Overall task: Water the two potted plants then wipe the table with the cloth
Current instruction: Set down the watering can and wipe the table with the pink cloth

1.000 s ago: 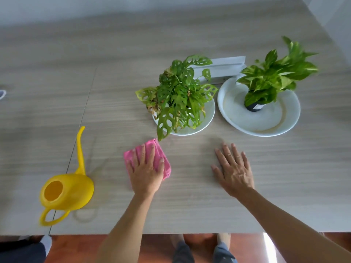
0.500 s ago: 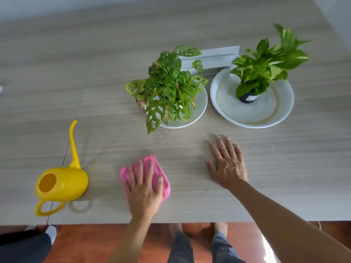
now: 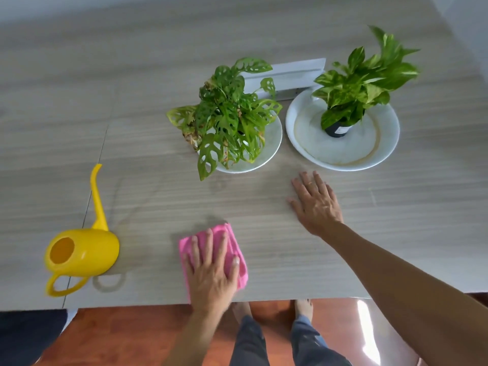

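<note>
pink cloth (image 3: 235, 249) lies flat near the front edge of the table (image 3: 264, 27), pinned under the left hand (image 3: 212, 276), whose fingers are spread and pressing down on it rather than gripping. the right hand (image 3: 315, 203) rests open, palm down on the bare wood to the right, holding nothing. just beyond it sits a wide white dish (image 3: 385, 151) with a small potted plant (image 3: 364, 77), and beside that a holey-leaved plant (image 3: 229, 112) on a white plate (image 3: 272, 143). a yellow watering can (image 3: 84, 253) stands well to the left of the cloth, spout pointing away
</note>
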`<state>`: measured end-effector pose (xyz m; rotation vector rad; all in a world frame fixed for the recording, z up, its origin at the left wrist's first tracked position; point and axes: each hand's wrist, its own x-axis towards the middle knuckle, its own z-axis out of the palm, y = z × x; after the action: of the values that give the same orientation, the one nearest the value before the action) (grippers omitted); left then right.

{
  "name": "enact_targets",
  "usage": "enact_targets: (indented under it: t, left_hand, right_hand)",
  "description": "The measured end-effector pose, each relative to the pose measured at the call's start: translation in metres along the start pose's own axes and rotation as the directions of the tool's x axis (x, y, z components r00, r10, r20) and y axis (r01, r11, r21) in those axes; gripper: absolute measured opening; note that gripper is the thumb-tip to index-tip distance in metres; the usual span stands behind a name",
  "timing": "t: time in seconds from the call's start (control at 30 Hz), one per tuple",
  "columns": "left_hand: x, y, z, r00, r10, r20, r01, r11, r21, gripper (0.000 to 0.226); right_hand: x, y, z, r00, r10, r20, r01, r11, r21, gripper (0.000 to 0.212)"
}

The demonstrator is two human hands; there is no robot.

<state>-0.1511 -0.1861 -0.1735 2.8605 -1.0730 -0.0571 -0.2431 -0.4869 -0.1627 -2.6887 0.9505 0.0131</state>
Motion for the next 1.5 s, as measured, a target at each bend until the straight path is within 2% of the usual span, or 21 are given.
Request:
enact_targets:
  t: [0.07,0.13,0.2,0.3,0.37,0.43,0.5,0.57,0.67,0.77,0.83,0.9,1.0,1.1,1.17,1.23,1.3,1.37,1.43,1.5]
  left_hand:
    - [-0.016,0.036,0.003,0.994,0.108,0.031,-0.107,0.994,-0.035,0.069]
    - [-0.008,0.062,0.007,0.979,0.204,0.019,-0.202,0.978,-0.058,0.069]
    - [0.019,0.059,0.009,0.969,0.246,0.017,-0.245,0.969,-0.039,0.067]
    - [0.048,0.014,0.008,0.992,0.126,-0.010,-0.126,0.992,0.015,0.064]
    - [0.036,-0.011,0.004,0.999,0.015,-0.036,-0.015,1.000,0.013,0.065]
    - [0.008,-0.006,0.001,0.999,-0.014,-0.030,0.014,1.000,0.013,0.068]
    - [-0.014,0.026,0.000,0.999,0.045,0.017,-0.045,0.999,-0.028,0.069]
    - [-0.019,0.065,0.005,0.984,0.175,0.023,-0.174,0.983,-0.054,0.070]
    - [0.021,0.076,0.010,0.965,0.261,0.014,-0.259,0.964,-0.062,0.068]
    - [0.053,0.030,0.009,0.992,0.126,-0.019,-0.126,0.992,0.012,0.065]
    - [0.039,0.004,0.004,0.999,0.022,-0.044,-0.021,1.000,0.016,0.066]
    - [0.007,0.010,0.003,0.999,-0.005,-0.037,0.005,1.000,-0.004,0.067]
    - [-0.025,0.065,0.004,0.988,0.149,0.031,-0.147,0.988,-0.052,0.070]
    - [0.010,0.093,0.006,0.953,0.303,0.011,-0.302,0.950,-0.082,0.067]
    - [0.048,0.068,0.009,0.968,0.251,-0.010,-0.251,0.966,-0.061,0.063]
    - [0.070,0.019,0.007,0.996,0.077,-0.042,-0.076,0.997,0.024,0.063]
    - [0.056,-0.019,0.001,0.997,-0.036,-0.072,0.039,0.998,0.043,0.065]
    - [0.019,-0.013,-0.003,0.996,-0.063,-0.058,0.064,0.997,0.031,0.066]
    - [-0.010,0.028,-0.001,1.000,0.016,-0.006,-0.016,0.999,-0.032,0.067]
    - [-0.014,0.072,0.005,0.984,0.179,-0.005,-0.179,0.981,-0.079,0.069]
  right_hand:
    - [0.003,0.004,0.003,0.998,0.008,0.062,-0.007,1.000,-0.030,0.062]
    - [0.002,0.006,0.008,0.998,-0.003,0.066,0.008,0.997,-0.073,0.066]
    - [-0.001,0.005,0.012,0.999,-0.002,0.050,0.007,0.995,-0.097,0.069]
    - [-0.002,0.004,0.012,0.998,0.009,0.066,-0.002,0.994,-0.111,0.070]
    - [-0.001,0.004,0.010,0.998,0.018,0.065,-0.010,0.993,-0.118,0.070]
    - [-0.002,0.002,0.009,0.998,0.021,0.060,-0.013,0.992,-0.122,0.069]
    - [-0.003,0.001,0.010,0.998,0.017,0.056,-0.010,0.993,-0.119,0.068]
    - [-0.003,0.002,0.010,0.999,0.017,0.050,-0.011,0.993,-0.118,0.069]
    - [-0.002,0.003,0.010,0.998,0.016,0.067,-0.006,0.991,-0.134,0.069]
    - [-0.004,0.003,0.009,0.998,0.015,0.067,-0.007,0.994,-0.113,0.068]
    - [-0.004,0.004,0.009,0.998,0.016,0.061,-0.009,0.994,-0.108,0.068]
    - [-0.005,0.004,0.010,0.999,0.013,0.047,-0.008,0.994,-0.107,0.068]
    - [-0.005,0.005,0.013,0.999,0.003,0.038,0.001,0.993,-0.115,0.068]
    - [-0.005,0.006,0.013,0.999,0.004,0.033,0.000,0.992,-0.123,0.069]
    - [-0.005,0.006,0.014,0.999,0.000,0.042,0.005,0.992,-0.127,0.069]
    - [-0.005,0.006,0.014,0.999,0.000,0.049,0.006,0.992,-0.128,0.068]
    - [-0.004,0.006,0.013,1.000,-0.001,0.026,0.004,0.994,-0.107,0.068]
    - [-0.004,0.005,0.012,1.000,0.002,0.008,-0.002,0.995,-0.103,0.068]
    - [-0.004,0.005,0.014,1.000,0.005,0.010,-0.004,0.994,-0.113,0.068]
    - [-0.004,0.005,0.014,1.000,0.006,0.012,-0.004,0.994,-0.113,0.068]
